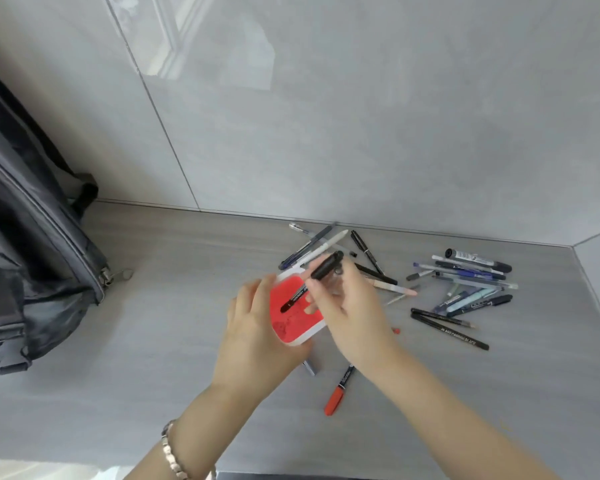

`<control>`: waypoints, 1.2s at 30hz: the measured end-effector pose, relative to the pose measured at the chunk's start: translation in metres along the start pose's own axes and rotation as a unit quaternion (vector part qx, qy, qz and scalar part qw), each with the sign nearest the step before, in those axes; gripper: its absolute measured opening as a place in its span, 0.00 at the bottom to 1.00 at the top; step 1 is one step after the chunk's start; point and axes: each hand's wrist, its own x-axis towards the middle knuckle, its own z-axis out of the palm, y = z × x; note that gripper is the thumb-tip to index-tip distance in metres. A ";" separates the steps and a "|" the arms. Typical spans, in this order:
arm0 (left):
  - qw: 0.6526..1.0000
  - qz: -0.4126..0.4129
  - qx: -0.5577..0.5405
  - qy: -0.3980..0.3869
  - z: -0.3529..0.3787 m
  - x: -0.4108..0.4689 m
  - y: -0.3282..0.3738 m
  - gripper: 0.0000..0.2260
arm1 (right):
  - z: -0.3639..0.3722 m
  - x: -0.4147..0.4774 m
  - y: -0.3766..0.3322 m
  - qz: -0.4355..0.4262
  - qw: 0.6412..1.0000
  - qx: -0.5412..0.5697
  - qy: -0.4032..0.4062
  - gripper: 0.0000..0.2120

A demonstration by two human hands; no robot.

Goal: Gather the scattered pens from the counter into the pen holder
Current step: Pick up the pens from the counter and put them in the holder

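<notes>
The pen holder [293,327] is a white cup with a red inside, standing mid-counter. My left hand [253,327] grips its left side. My right hand [347,306] pinches a black marker [326,265] and holds it slanted, its lower end inside the holder's mouth. Several pens [321,242] lie scattered behind the holder near the wall. Another heap of pens [465,282] lies to the right. A red-capped marker [338,391] rests on the counter below my right wrist.
A dark grey backpack [32,244] stands at the left against the tiled wall [326,116]. The grey counter [153,323] runs to a corner at the right. A bracelet is on my left wrist.
</notes>
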 end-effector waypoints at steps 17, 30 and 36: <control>0.990 -0.110 0.075 0.044 -0.011 -0.018 -0.025 0.42 | -0.054 -0.022 0.030 0.057 0.954 0.266 0.128 0.08; 0.989 -0.124 0.050 0.068 -0.007 -0.012 -0.026 0.42 | -0.029 0.050 0.090 0.139 0.954 -0.262 0.047 0.10; 0.984 -0.165 0.021 0.066 -0.012 -0.015 -0.039 0.43 | -0.019 0.067 0.125 0.203 0.835 -0.507 -0.069 0.15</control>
